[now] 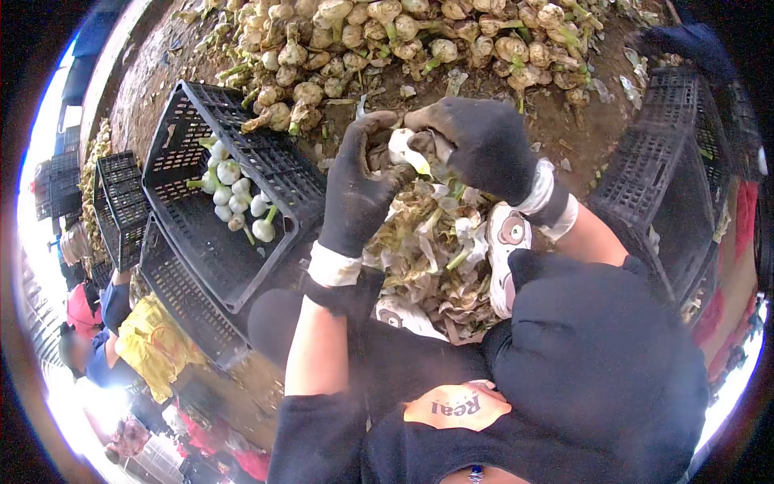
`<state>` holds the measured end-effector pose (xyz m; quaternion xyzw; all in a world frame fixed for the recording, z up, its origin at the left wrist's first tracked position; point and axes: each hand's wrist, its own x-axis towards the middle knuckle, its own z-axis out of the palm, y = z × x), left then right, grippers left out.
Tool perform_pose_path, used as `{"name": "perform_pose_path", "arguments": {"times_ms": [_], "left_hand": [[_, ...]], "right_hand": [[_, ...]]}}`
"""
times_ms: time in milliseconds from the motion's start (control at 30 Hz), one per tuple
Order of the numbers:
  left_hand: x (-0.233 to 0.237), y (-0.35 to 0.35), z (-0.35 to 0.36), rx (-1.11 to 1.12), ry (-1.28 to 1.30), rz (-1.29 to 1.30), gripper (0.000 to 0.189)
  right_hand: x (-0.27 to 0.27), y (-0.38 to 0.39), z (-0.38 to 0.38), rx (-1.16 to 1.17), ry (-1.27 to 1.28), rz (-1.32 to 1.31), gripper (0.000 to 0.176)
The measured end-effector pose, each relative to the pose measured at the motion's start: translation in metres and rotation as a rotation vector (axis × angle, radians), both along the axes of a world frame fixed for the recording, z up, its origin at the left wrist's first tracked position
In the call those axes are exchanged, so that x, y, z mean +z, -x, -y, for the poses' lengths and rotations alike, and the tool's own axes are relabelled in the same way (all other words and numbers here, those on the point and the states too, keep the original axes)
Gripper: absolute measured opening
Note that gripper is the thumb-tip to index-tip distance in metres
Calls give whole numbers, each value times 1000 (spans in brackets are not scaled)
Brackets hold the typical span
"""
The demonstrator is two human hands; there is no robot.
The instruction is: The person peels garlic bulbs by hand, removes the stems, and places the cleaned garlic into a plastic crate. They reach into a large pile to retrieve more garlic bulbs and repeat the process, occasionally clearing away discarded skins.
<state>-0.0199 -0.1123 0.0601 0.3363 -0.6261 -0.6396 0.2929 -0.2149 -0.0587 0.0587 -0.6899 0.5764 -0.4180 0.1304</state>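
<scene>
Both hands wear dark, dirt-stained gloves and meet in front of the body. My left hand [363,177] has its fingers curled round one side of a white garlic bulb [401,147]. From the other side my right hand [476,145] grips the same bulb, with loose skin beside its fingers. A short cut stem end points down between the hands. Below them, a heap of peeled skins and leaves [427,250] lies between the shoes. To the left, cleaned white bulbs [230,172] rest in a tilted black crate [266,153].
A large pile of untrimmed garlic [387,32] covers the ground ahead. More black crates stand at the right [661,177] and far left [121,202]. A yellow sack [157,343] and another person in blue [105,355] are at the lower left.
</scene>
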Motion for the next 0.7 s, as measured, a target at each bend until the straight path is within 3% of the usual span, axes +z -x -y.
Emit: {"name": "perform_pose_path", "arguments": {"times_ms": [33,67,200,233,267,333,367,400,433,500,533,567,600,633,700], "left_hand": [[-4,-2,0,1,94,82,57],[-2,-2,0,6,95,82,57],[0,2,-3,92,1,75,49],[0,4,-3,156,-39,68,46],[3,6,-3,175,164,139,39],[-5,9,-6,208,175,90,38],[-3,12,-7,240,188,38,36],[7,12,-7,254,33,27,37],[4,10,-5,258,34,27,37],[-6,3,1,247,-375,-289,34],[-11,3,0,256,-194,-199,36],[-10,2,1,258,-188,-199,36],[-8,-1,2,270,319,45,38],[-1,-2,1,255,350,76,39],[11,-2,-1,224,415,135,40]], "right_hand": [[2,-1,1,4,7,-201,17],[-1,-3,3,6,6,-137,9],[-6,-10,5,-97,-78,-61,10],[-10,-11,5,-113,-124,34,12],[-13,-14,6,-130,-170,129,14],[-13,-19,4,-144,-218,227,18],[-9,-23,2,-103,-289,395,20],[-6,-26,1,-61,-360,562,22],[-10,-26,2,-57,-360,561,22],[-31,-26,5,-175,-210,189,21],[-43,-22,4,-171,-283,-24,22],[-68,-16,-3,-168,-278,-23,22],[-98,-9,-11,-107,-188,-132,28],[-114,-6,-11,-41,-97,-240,35],[-83,-8,-6,46,-195,-217,45]]}}
